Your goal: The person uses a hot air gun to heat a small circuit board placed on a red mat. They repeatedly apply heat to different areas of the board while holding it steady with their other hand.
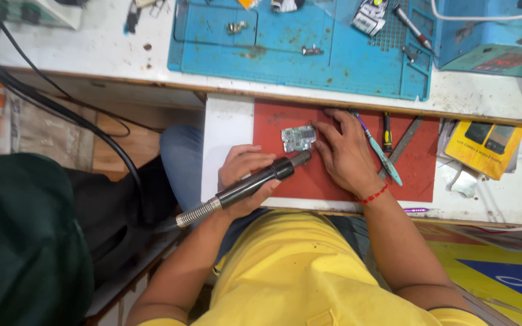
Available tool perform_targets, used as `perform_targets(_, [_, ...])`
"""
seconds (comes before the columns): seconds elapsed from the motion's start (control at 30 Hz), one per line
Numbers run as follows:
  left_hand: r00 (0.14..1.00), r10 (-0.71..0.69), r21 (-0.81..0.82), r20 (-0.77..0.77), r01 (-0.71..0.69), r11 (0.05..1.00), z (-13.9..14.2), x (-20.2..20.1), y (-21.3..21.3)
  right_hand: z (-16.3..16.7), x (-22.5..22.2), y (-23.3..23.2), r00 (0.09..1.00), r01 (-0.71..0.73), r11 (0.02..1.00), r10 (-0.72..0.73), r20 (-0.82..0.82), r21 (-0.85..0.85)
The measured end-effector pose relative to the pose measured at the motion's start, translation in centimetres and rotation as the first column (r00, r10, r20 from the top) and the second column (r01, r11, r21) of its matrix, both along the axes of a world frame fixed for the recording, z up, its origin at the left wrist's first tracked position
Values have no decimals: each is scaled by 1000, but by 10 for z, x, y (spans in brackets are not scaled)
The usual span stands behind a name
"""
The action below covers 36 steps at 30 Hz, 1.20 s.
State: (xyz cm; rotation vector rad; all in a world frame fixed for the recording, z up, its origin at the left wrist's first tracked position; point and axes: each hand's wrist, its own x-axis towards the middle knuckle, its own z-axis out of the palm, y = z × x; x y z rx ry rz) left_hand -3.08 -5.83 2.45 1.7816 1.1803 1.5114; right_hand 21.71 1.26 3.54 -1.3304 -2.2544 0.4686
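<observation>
Small circuit board lies on the red mat on the pull-out desk, near its top-left corner. Looks like the heating step: hot-air handpiece nozzle tip sits just at the board's lower right edge. Left hand, grip wrapped fully round the black handle. Right hand, grip flat and loose, holding nothing, fingertips touching the mat just beside the board. Next move likely calls for a steady nozzle and the board pinned still. Teal brush and tweezers lie near the right hand.
</observation>
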Motion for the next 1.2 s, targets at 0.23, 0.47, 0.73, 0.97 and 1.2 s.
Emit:
perform_targets(0.23, [996, 42, -64, 79, -37, 997, 0, 2, -2, 0, -1, -1, 1000, -11, 1000, 11, 15, -4])
perform_targets(0.47, [1000, 17, 6, -13, -17, 1000, 5, 0, -2, 2, -1, -1, 1000, -16, 1000, 17, 14, -11])
perform_targets(0.73, [969, 138, -105, 203, -119, 987, 3, 4, -2, 1, -1, -1, 1000, -21, 1000, 20, -9, -17])
perform_targets(0.97, [998, 58, -42, 19, -57, 997, 1, 2, -1, 0, -1, -1, 999, -32, 999, 32, 3, 13])
perform_targets(1.2, [991, 114, -19, 63, -113, 993, 0, -1, -3, 1, 0, -1, 999, -31, 1000, 31, -9, 1])
